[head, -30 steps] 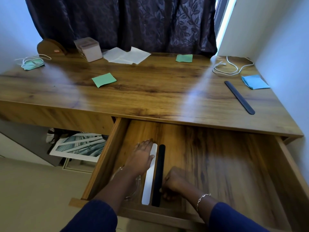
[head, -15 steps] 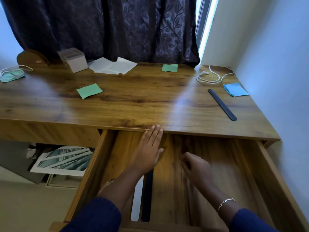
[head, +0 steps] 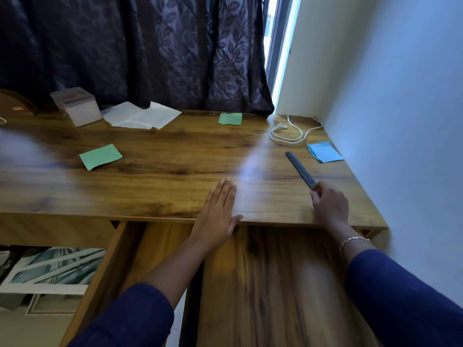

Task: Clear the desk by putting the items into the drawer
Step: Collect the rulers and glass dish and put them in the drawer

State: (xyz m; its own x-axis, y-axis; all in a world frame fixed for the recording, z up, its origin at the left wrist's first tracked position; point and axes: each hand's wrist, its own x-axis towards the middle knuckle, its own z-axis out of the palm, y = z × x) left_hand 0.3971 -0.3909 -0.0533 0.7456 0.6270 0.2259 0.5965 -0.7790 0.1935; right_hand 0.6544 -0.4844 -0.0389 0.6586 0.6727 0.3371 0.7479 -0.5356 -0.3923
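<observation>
At desk [head: 150,186] front edge: right hand [head: 330,205] fingers curled round near end of dark strip [head: 299,169] lying on desktop; left hand [head: 217,214] flat, fingers straight, holding nothing; drawer [head: 275,284] pulled out below.

Open drawer [head: 275,284]; slim dark strip [head: 299,169] on desk [head: 162,186]

A dark leafy curtain [head: 175,53] hangs beside a bright window gap [head: 276,46].

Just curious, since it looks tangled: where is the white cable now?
In the head view the white cable lies coiled at the far right corner of the desk, beside the wall, behind the blue note.
</observation>
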